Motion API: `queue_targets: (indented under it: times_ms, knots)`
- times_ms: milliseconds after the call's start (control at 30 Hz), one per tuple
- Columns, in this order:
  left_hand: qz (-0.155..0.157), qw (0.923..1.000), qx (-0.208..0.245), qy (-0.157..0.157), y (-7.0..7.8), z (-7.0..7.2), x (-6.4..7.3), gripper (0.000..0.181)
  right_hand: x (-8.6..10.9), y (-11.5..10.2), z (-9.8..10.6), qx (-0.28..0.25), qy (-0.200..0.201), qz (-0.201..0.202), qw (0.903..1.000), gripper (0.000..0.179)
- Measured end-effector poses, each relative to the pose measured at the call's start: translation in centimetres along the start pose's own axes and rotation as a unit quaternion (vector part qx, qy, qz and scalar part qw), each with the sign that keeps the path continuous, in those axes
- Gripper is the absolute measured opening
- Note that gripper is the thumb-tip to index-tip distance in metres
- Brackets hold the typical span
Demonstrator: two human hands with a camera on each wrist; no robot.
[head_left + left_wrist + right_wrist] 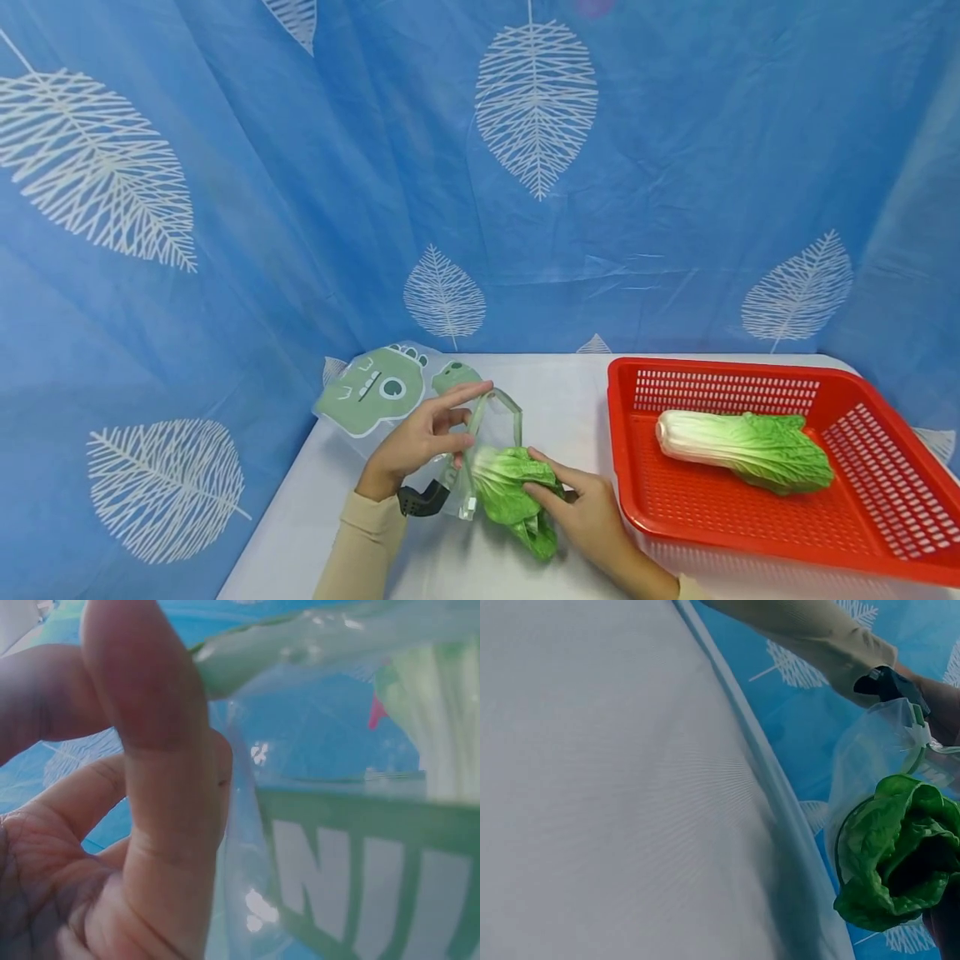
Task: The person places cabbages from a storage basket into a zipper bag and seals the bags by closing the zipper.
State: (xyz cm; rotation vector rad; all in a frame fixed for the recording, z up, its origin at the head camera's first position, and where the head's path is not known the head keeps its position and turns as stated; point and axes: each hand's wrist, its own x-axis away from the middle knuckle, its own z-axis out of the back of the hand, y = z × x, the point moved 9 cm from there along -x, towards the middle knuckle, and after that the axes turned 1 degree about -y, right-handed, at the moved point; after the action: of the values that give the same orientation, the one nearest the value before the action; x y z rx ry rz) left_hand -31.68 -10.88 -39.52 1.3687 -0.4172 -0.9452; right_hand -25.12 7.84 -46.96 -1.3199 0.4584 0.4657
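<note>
A clear zip bag [244, 892] with green print and a green zip strip stands with its mouth open to the right. My left hand [420, 437] holds the bag at its mouth, the thumb along the rim in the left wrist view. A fake Chinese cabbage [513, 492] has its pale stalk end inside the bag mouth, and its green leaves stick out. My right hand [581, 508] grips the leafy end, thumb and fingers around it. In the right wrist view the curled leaf tips [900, 862] face the camera, and the right hand is mostly hidden.
A red plastic basket [626, 492] stands at the right with another Chinese cabbage [742, 446] lying in it. At the back left, a clear bag with a green cartoon face [378, 387] lies on the white table [555, 383]. A blue leaf-patterned curtain [660, 208] hangs behind.
</note>
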Motion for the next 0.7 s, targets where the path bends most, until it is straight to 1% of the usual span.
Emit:
queue_targets:
  times_ms: [167, 267, 467, 633, 700]
  knots:
    - [-0.002, 1.0000, 0.005, 0.000, 0.1, 0.0, 0.0, 0.068, -0.9, -0.3, 0.5, 0.015, 0.018, -0.006, 0.9997, 0.045]
    - [-0.008, 0.9999, 0.007, 0.000, 0.2, 0.1, 0.0, 0.068, -1.5, -0.6, 0.8, 0.011, 0.028, -0.012, 0.9995, 0.046]
    - [-0.016, 0.9994, 0.032, 0.000, 0.5, 0.1, 0.0, 0.069, -2.5, -1.5, 0.5, -0.024, 0.027, -0.013, 0.9992, 0.047]
    - [-0.031, 0.9990, 0.033, 0.007, 1.2, -0.1, 0.0, 0.069, -3.3, -2.0, -0.1, -0.046, 0.028, -0.017, 0.9984, 0.048]
    - [-0.035, 0.9987, 0.034, 0.013, 1.5, -0.3, 0.1, 0.069, -3.5, -2.1, -0.4, -0.046, 0.030, -0.019, 0.9983, 0.049]
